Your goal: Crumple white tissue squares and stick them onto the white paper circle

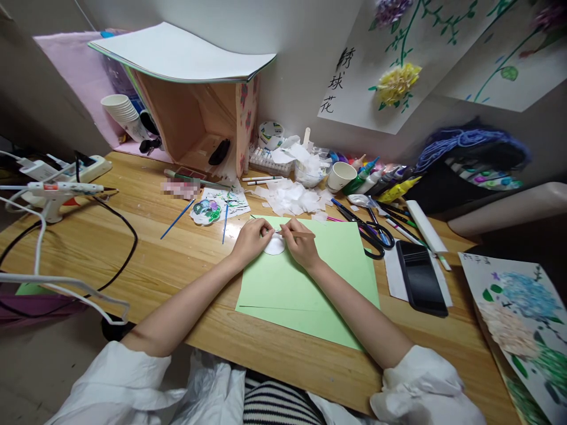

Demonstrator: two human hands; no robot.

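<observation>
My forearms slant inward from the white sleeves (425,383), and my hands nearly meet above the green paper (305,283) on the table (172,265). My right hand (301,249) is closed around a brown stick (305,235), its end jutting out past my knuckles. My left hand (252,238) curls in, thumb and forefinger drawn together; what they pinch, I cannot tell. The white disc (274,247) lies between my hands, its upper part hidden by my fingertips.
</observation>
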